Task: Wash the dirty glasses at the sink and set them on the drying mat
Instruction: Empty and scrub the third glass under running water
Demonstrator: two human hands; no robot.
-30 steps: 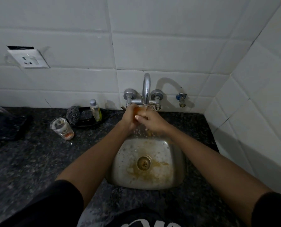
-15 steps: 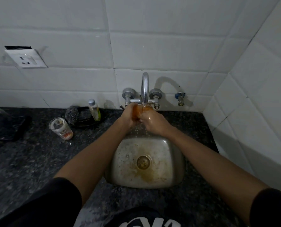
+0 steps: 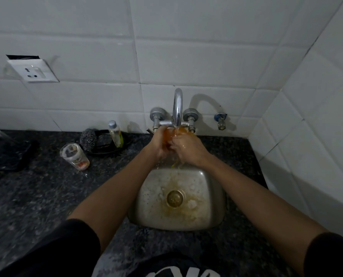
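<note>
glass (image 3: 173,134) under tap (image 3: 177,108): left hand (image 3: 158,144) wraps it, right hand (image 3: 188,148) pinches its rim. wet, likely slippery, fragile; best gripped round the body.

Orange-stained glass (image 3: 174,134) under running tap, over sink (image 3: 216,188); second glass (image 3: 74,156) tilted on counter, left.

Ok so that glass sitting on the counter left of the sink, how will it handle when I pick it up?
The glass on the counter looks like clear thin glass, so probably light but breakable on the stone counter. It tapers to a narrower base, so a sideways nudge might tip it. Wet hands would likely make it slippery.
</note>
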